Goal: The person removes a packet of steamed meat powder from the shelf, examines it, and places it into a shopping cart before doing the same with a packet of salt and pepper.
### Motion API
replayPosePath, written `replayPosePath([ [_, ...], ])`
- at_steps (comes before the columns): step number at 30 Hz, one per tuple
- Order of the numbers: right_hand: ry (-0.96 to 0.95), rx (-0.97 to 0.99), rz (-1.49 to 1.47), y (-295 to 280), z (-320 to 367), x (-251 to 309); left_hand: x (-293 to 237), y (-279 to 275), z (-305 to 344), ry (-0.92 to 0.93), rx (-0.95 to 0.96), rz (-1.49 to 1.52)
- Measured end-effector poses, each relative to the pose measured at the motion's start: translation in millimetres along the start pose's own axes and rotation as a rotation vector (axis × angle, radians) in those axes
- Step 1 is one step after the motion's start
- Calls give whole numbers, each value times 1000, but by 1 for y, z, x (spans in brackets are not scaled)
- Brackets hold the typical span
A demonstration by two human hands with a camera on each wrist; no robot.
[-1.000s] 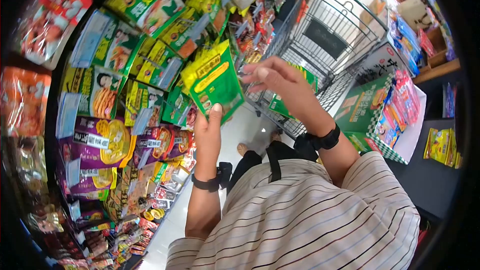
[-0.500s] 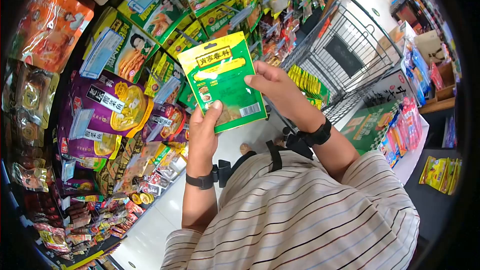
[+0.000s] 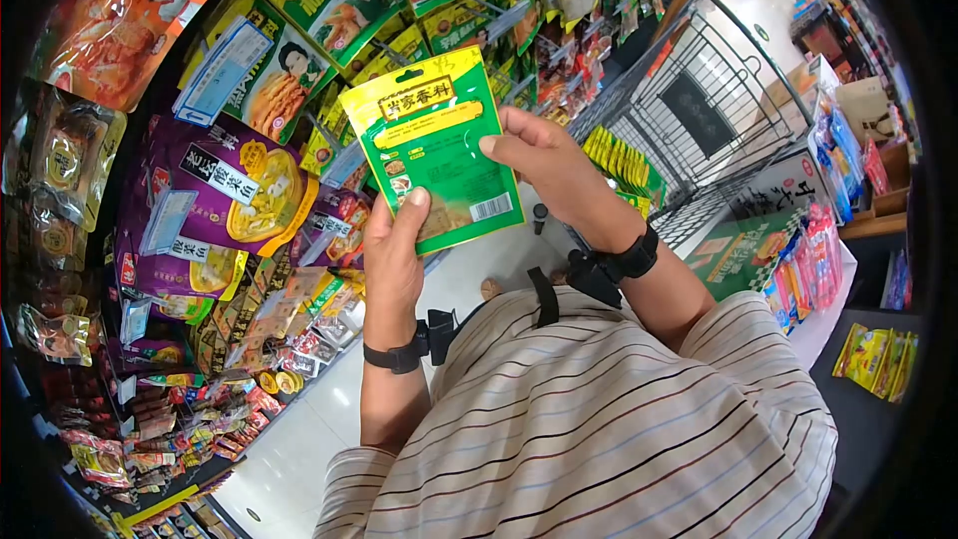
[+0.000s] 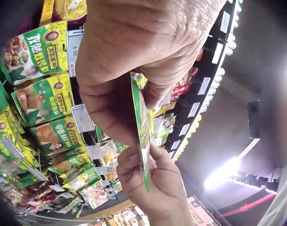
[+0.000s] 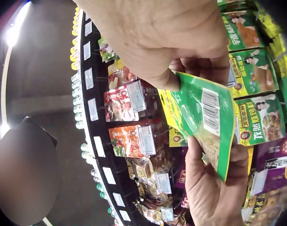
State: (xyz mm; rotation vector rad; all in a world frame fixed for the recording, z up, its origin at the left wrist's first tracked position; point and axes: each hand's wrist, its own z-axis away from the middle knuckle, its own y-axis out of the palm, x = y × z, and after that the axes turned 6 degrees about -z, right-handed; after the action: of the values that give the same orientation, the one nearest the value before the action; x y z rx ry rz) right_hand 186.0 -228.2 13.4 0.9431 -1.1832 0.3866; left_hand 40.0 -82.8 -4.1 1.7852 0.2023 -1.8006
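Note:
A flat green and yellow seasoning packet is held up in front of the body, its printed back with a barcode facing the head camera. My left hand pinches its lower left edge, thumb on the printed side and fingers behind. At the right edge, my right hand pinches it between thumb and fingers. In the left wrist view the packet is seen edge-on between the two hands. The right wrist view shows the barcode side of the packet, with the left hand gripping its lower end.
A shelf of hanging packets rises on the left, with purple packets and price tags. A shopping cart stands ahead on the right, near a row of yellow-green packets. Beside it is a green display box with pink packets.
The right hand has come in from beside the packet and taken its right edge. The packet has turned from tilted to facing the head camera more squarely.

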Motion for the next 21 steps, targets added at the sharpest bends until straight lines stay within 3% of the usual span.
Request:
replayPosePath([
  [15,0,-64,-35,-4,1,1,2,-6,-17,-30,85,69],
  [21,-108,-97,2,-21,-2,0,6,-10,-25,11,75,53],
])
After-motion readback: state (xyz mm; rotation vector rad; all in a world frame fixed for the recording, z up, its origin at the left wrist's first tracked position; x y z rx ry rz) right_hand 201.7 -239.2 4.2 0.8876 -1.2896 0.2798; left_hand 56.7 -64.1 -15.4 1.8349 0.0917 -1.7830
